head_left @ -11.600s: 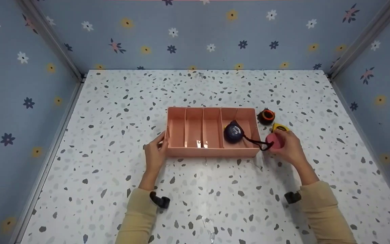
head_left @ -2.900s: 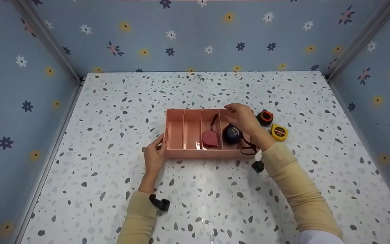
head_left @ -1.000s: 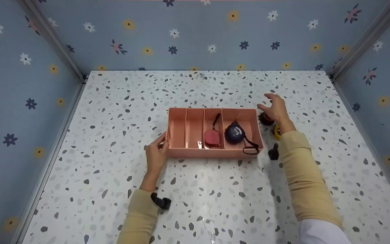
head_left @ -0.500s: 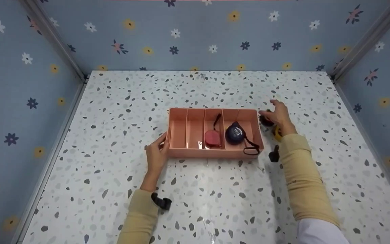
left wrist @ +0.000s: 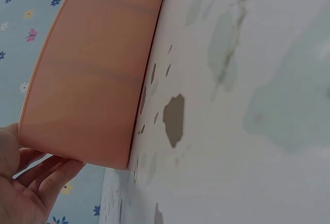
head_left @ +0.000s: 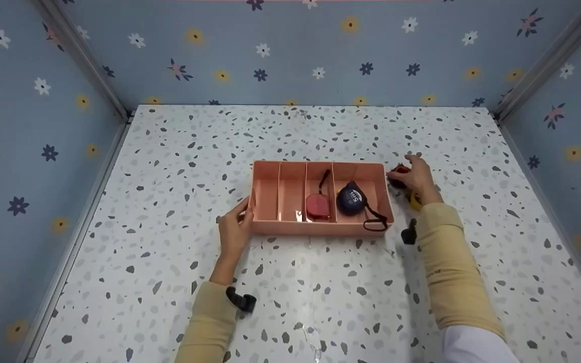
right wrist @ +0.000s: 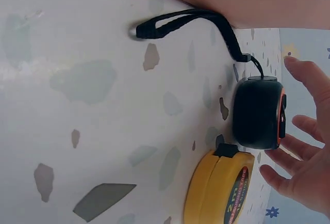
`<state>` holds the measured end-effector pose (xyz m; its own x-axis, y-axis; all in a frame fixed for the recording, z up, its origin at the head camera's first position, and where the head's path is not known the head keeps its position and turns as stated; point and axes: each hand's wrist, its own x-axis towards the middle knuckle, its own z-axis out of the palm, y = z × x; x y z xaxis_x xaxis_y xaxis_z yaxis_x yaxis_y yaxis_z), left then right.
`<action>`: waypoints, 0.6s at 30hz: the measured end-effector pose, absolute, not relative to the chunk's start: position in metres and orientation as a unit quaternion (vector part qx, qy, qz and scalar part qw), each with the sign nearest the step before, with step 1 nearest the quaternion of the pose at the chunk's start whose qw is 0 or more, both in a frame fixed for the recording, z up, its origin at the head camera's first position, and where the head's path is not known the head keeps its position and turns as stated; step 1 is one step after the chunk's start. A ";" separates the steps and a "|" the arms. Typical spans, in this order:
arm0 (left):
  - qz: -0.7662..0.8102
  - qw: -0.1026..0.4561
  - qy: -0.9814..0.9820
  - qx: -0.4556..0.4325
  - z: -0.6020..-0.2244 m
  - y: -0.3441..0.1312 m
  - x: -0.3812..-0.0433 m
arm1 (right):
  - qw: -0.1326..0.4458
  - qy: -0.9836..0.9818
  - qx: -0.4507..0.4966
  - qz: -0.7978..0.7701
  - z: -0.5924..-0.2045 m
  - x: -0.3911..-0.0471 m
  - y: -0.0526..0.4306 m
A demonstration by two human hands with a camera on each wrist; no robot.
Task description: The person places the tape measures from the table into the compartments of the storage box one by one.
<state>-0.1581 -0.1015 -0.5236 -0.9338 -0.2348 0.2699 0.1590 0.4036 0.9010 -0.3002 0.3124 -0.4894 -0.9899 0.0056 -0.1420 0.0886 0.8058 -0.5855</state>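
A salmon-pink divided box (head_left: 315, 229) stands on the speckled table. My left hand (head_left: 232, 232) holds its left end, with fingers against the outer end wall (left wrist: 77, 105) and thumb near the rim. A round pink tape measure (head_left: 317, 205) with a dark strap lies in the third compartment from the left. In the wide right compartment sits a dark blue tape measure (head_left: 351, 200), its strap draped towards the near right corner. My right hand (head_left: 421, 180) reaches around a black-and-orange tape measure (right wrist: 257, 113); in the right wrist view its fingers are spread and apart from it.
Nearer me, close beside the black tape measure, is a yellow tape measure (right wrist: 214, 195), partly hidden by my right hand in the head view. The two left compartments hold nothing. Blue flowered panels (head_left: 290, 55) border the table at the back and sides.
The pink tape measure went from my right hand into the box's third compartment. My right hand then moved right and lowered around the black tape measure. My left hand stays at the box.
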 end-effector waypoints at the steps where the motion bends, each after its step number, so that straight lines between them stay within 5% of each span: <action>1: -0.545 0.181 -0.818 0.023 -0.523 -0.101 -0.158 | 0.067 0.947 0.026 -0.313 -0.490 -0.300 0.313; 18: -0.547 0.168 -0.819 0.031 -0.523 -0.101 -0.158 | 0.082 0.941 0.065 -0.322 -0.499 -0.297 0.313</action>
